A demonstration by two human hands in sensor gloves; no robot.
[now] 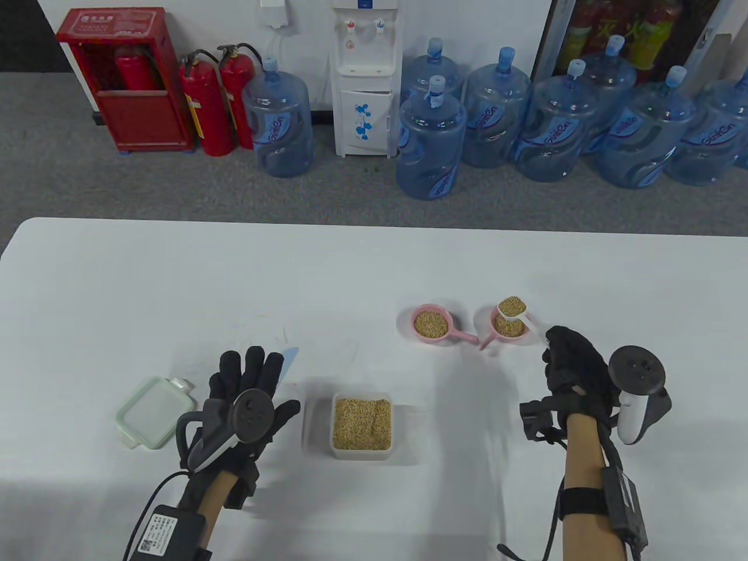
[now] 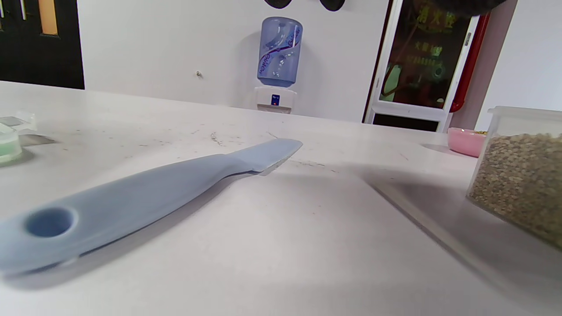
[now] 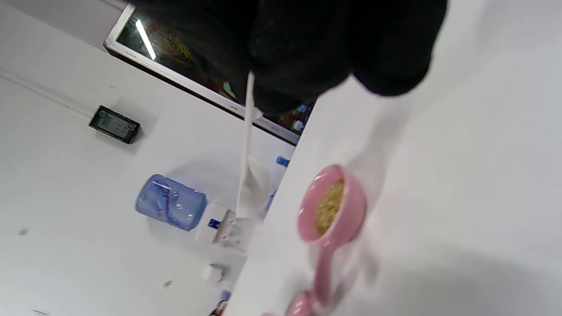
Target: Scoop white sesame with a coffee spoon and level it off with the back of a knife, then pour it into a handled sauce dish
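your right hand pinches the coffee spoon, full, above the sauce dish to pour. left hand flat, fingers straight over the knife, gripping nothing.

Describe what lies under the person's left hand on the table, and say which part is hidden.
Under the left hand lies a blue knife, flat on the table. From above only its blade tip shows; the hand covers the handle.
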